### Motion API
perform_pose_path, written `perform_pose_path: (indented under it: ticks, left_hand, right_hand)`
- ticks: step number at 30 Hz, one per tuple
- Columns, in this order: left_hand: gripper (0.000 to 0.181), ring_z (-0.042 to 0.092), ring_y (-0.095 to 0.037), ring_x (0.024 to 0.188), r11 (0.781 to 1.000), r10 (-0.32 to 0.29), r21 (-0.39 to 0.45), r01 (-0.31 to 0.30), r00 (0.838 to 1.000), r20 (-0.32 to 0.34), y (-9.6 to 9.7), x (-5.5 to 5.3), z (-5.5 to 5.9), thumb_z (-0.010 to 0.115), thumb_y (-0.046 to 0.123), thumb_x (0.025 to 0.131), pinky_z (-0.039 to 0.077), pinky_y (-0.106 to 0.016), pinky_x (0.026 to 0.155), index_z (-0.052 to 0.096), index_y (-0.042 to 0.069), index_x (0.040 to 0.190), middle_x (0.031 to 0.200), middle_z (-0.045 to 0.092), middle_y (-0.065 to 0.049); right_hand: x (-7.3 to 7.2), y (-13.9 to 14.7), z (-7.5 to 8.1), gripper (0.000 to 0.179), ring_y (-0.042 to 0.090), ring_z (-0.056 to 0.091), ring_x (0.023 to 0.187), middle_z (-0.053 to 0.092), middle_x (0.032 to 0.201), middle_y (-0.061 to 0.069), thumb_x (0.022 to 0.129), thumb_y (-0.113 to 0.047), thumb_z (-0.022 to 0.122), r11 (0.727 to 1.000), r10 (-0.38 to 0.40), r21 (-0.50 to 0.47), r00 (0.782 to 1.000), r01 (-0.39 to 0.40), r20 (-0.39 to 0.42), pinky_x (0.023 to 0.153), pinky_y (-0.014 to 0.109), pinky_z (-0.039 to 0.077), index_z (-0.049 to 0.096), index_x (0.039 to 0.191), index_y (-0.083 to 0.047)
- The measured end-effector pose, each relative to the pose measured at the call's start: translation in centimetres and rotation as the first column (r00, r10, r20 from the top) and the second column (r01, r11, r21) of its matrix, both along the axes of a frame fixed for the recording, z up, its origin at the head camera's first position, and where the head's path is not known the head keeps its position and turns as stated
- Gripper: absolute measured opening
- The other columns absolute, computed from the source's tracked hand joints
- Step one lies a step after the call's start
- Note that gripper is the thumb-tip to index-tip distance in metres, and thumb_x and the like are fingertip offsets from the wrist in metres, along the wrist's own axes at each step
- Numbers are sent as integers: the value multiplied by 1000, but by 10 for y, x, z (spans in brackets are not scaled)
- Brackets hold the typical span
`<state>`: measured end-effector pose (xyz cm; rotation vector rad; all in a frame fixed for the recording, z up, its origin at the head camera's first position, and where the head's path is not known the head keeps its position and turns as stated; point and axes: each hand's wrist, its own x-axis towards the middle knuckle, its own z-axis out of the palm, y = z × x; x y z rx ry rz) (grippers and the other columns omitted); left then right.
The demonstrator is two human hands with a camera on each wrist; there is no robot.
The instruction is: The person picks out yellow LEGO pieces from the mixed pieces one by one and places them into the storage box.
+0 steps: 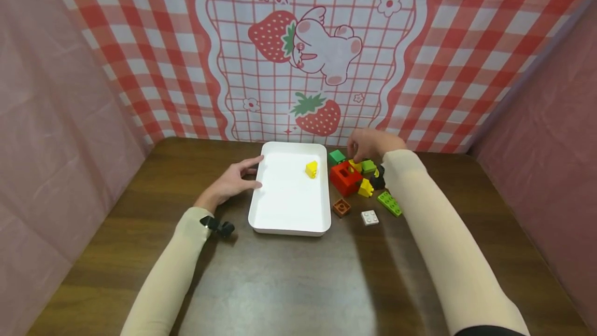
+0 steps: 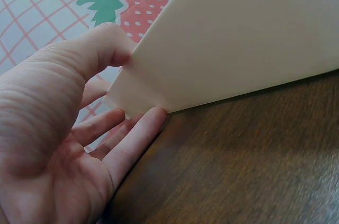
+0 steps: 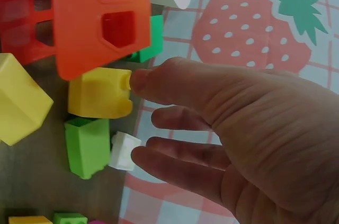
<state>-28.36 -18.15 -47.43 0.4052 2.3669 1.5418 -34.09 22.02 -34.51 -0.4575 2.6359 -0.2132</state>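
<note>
My left hand (image 1: 231,179) touches the left wall of a white tray (image 1: 286,222) with its thumb and fingertips, the fingers spread. Close up, in the left wrist view, the fingers rest against the tray's outer side (image 2: 228,38). One yellow brick (image 1: 311,169) lies inside the tray. To the tray's right, my right hand (image 1: 375,142) reaches over a loose group of toy bricks. In the right wrist view its thumb tip meets the edge of a yellow brick (image 3: 98,94). Its other fingers are extended near a small white brick (image 3: 125,151) and a green brick (image 3: 87,147).
Beside the tray sit a red window-frame brick (image 1: 345,179), a dark green brick (image 1: 337,157), a brown brick (image 1: 341,207), a flat white brick (image 1: 370,217) and a long lime brick (image 1: 389,204). A strawberry-print cloth (image 1: 326,40) hangs behind the wooden table (image 1: 280,284).
</note>
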Motion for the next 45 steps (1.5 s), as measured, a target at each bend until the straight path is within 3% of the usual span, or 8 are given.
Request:
perform_pose_path:
  ticks: [5, 10, 25, 35, 45]
  left_hand:
    - [85, 46, -49, 161, 1000, 0, 1, 0, 1000, 4, 0, 1, 1, 79, 9, 103, 45, -66, 130, 37, 12, 177, 182, 37, -24]
    - [85, 46, -49, 161, 1000, 6, -4, -6, 1000, 9, 0, 1, 0, 80, 9, 103, 45, -66, 130, 37, 13, 177, 182, 37, -23]
    - [86, 45, -48, 162, 1000, 3, -4, -3, 1000, 8, 1, 0, -1, 80, 10, 103, 44, -66, 131, 37, 14, 177, 183, 37, -22]
    - [86, 44, -49, 163, 1000, -1, -4, 1, 1000, 8, -1, 0, -1, 80, 10, 103, 42, -66, 132, 37, 14, 177, 182, 37, -23]
    - [86, 44, -49, 163, 1000, -4, 9, 4, 1000, 1, 1, 0, 2, 80, 8, 102, 42, -66, 132, 37, 12, 177, 183, 37, -23]
  right_hand:
    - [3, -2, -7, 16, 33, 67, 109, 76, 131, 17, 103, -5, 77, 999, 8, -42, 1000, -8, 2, 100, 49, 67, 80, 118, -8]
    - [0, -3, -13, 13, 32, 66, 109, 76, 129, 16, 103, -5, 76, 999, 11, -39, 1000, -11, 8, 99, 48, 66, 79, 115, -10]
    - [-8, -6, -24, 23, 34, 69, 117, 76, 138, 18, 105, -8, 73, 999, 28, 14, 999, -28, 36, 109, 53, 64, 79, 128, -10]
    - [-9, -7, -25, 20, 33, 69, 115, 76, 136, 20, 105, -4, 72, 999, 34, 2, 999, -34, 43, 110, 53, 64, 79, 123, -7]
    - [-8, -3, -37, 20, 30, 68, 104, 76, 124, 17, 104, -2, 69, 999, 44, -2, 999, -44, 30, 100, 48, 66, 80, 120, -7]
